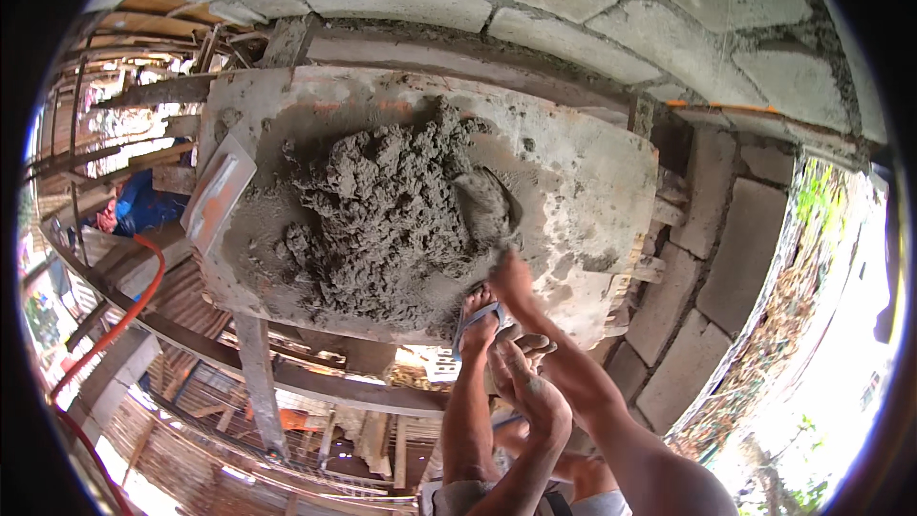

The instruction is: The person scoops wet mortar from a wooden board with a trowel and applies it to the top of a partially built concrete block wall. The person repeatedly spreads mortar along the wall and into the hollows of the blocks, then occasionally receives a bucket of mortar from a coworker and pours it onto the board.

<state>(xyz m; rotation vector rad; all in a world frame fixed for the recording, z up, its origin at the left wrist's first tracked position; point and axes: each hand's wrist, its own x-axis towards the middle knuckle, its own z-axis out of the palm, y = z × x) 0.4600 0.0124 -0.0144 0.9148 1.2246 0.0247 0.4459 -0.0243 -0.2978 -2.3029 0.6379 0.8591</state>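
My right hand (511, 279) is closed round the handle of a trowel (489, 205), whose mortar-smeared blade rests at the right side of a heap of wet grey mortar (392, 210). The heap sits on a broad, mortar-stained board (583, 182). My left hand (527, 377) is raised below the board's near edge, fingers stretched out and apart, with nothing seen in it. Just beside it, my sandalled foot (478, 320) stands at that near edge. At the board's left end lies a flat rectangular float-like panel (220, 193), smeared with mortar.
A grey block wall (564, 48) runs along the far side and turns down the right (735, 248). Wooden beams (353, 392) form scaffolding below, with gaps to a lower level. An orange hose (119, 325) hangs at the left, near a blue cloth-like bundle (151, 205).
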